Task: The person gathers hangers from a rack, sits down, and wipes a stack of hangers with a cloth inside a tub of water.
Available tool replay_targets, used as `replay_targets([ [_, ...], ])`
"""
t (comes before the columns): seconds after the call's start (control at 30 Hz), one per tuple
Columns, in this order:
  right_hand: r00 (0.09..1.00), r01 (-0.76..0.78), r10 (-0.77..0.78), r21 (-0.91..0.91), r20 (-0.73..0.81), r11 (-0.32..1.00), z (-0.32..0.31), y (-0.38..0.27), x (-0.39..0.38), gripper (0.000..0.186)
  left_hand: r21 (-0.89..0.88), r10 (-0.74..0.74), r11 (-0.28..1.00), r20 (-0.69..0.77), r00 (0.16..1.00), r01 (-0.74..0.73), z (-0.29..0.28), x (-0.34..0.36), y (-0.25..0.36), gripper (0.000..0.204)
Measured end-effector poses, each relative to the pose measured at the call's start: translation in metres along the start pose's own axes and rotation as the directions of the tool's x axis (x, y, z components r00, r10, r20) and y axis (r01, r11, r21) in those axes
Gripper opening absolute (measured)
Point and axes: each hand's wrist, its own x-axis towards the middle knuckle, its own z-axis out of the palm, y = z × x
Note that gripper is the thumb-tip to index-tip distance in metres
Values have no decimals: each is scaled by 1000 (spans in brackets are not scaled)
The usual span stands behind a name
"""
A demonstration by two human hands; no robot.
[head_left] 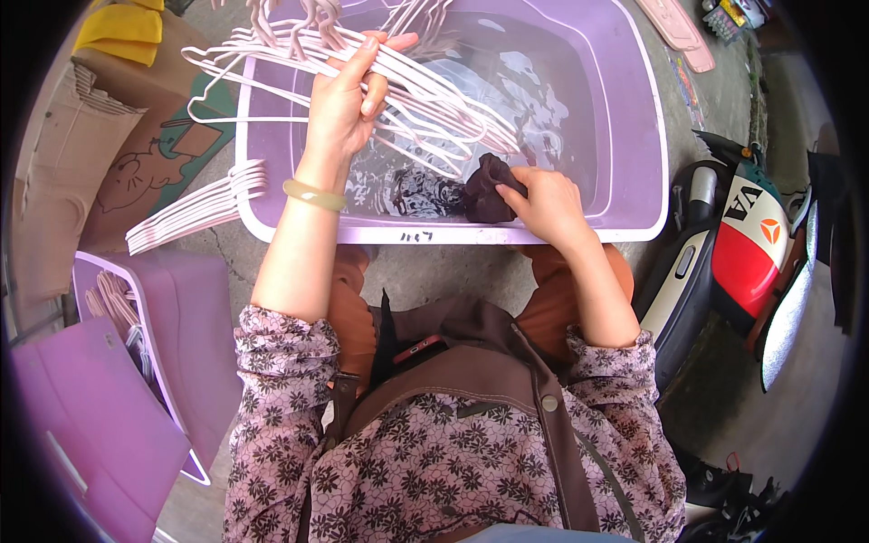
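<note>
A bunch of pale pink clothes hangers (434, 95) is gripped in my left hand (348, 100), held slanting over a large purple tub (625, 118) of water. My right hand (550, 204) is closed on a dark wet cloth (491, 188) at the tub's near side. The hangers' lower ends reach close to the cloth; whether they touch it I cannot tell. Part of the cloth seems to trail in the water. More pink hangers (195, 208) hang over the tub's left rim.
At the lower left stands a purple bin (186, 335) with hangers inside, beside a purple lid (95, 425). Cardboard boxes (109, 163) and a yellow item (122, 32) lie at the left. A red, white and green scooter (747, 253) is close on the right.
</note>
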Motion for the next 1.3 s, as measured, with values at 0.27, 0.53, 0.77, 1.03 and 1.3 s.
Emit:
replay_targets([
  [0.27, 928, 267, -127, 387, -351, 883, -54, -22, 28, 45, 67, -124, 990, 12, 992, 123, 11, -8, 0, 16],
  [0.53, 908, -59, -332, 863, 255, 502, -29, -47, 69, 37, 88, -215, 974, 98, 972, 207, 28, -15, -3, 22],
  [0.77, 924, -231, -225, 921, 309, 314, -30, -60, 49, 13, 18, -250, 968, 197, 948, 251, 29, -17, -3, 29],
  [1.03, 961, -161, -187, 961, 204, 223, -30, -69, 35, 17, -73, -210, 968, 275, 938, 238, 29, -16, -1, 34],
  [1.3, 994, -96, -42, 991, 100, 98, -39, -62, 29, 14, 10, -138, 990, 142, 980, 138, 35, -20, 6, 38],
])
